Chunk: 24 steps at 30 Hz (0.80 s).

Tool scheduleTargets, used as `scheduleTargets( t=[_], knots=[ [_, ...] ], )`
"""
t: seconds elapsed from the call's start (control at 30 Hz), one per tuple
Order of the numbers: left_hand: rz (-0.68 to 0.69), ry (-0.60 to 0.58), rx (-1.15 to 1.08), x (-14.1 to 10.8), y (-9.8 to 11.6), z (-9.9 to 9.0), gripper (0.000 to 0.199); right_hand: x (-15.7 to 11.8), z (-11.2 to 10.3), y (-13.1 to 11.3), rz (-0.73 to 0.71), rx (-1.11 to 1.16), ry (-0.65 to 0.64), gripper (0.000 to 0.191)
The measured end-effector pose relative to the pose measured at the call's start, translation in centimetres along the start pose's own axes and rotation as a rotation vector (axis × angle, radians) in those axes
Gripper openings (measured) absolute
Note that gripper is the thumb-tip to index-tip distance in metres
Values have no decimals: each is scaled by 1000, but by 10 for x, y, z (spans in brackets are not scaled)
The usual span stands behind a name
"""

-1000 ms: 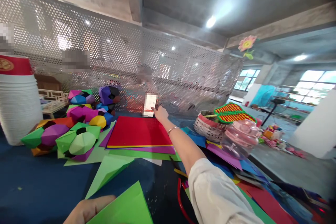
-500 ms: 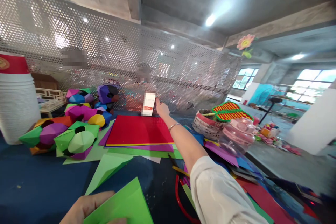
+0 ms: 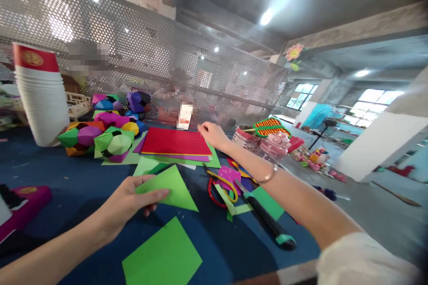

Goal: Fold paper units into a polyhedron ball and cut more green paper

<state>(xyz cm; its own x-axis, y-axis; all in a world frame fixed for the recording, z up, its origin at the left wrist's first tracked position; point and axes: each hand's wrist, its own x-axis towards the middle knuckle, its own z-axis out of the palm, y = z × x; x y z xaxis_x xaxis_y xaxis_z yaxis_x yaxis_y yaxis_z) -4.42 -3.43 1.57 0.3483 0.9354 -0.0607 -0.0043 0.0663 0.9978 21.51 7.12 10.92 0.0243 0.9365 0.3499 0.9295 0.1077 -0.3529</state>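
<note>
Between the thumb and fingers of my left hand (image 3: 137, 196) is a folded green paper (image 3: 175, 189). My right hand (image 3: 212, 133) hangs over the right end of the red paper stack (image 3: 177, 141), its fingers curled; whether they hold anything is too small to tell. Behind it a lit phone (image 3: 185, 116) stands upright by the mesh panel. Another green sheet (image 3: 163, 256) lies flat at the near edge. Scissors with red and yellow handles (image 3: 216, 193) rest among paper scraps, beside a black-handled knife (image 3: 267, 220).
Several faceted paper balls (image 3: 115, 142) sit at the back left, near tall stacked paper cups (image 3: 47, 102). A woven basket (image 3: 245, 138) and a pink jar (image 3: 274, 144) stand behind my right forearm. A magenta object (image 3: 31, 207) is at the far left.
The view has dropped and shows more of the near table. My right hand has drawn back from the phone, its fingers now curled. My left hand still holds the green paper, now fully in view.
</note>
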Motion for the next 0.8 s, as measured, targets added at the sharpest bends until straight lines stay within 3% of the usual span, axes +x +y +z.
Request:
scheduleTargets(
  t=[0.1, 0.17, 0.3, 0.4, 0.5, 0.8],
  knots=[
    [25, -84, -13, -3, 3, 0, 44, -83, -17, -25, -131, 50, -8, 25],
    [50, -118, 7, -6, 4, 2, 42, -134, -20, -35, -207, 208, -13, 26],
    [118, -180, 68, -14, 4, 9, 40, -204, -1, -41, -92, 441, -59, 25],
    [164, -217, 114, -19, 3, 13, 37, -229, 24, -41, -14, 649, -140, 30],
    [169, -254, 137, -21, 0, 14, 36, -242, 40, -41, 45, 798, -130, 31],
    [118, -295, 143, -22, -7, 17, 36, -251, 43, -38, 96, 878, -130, 28]
  ],
)
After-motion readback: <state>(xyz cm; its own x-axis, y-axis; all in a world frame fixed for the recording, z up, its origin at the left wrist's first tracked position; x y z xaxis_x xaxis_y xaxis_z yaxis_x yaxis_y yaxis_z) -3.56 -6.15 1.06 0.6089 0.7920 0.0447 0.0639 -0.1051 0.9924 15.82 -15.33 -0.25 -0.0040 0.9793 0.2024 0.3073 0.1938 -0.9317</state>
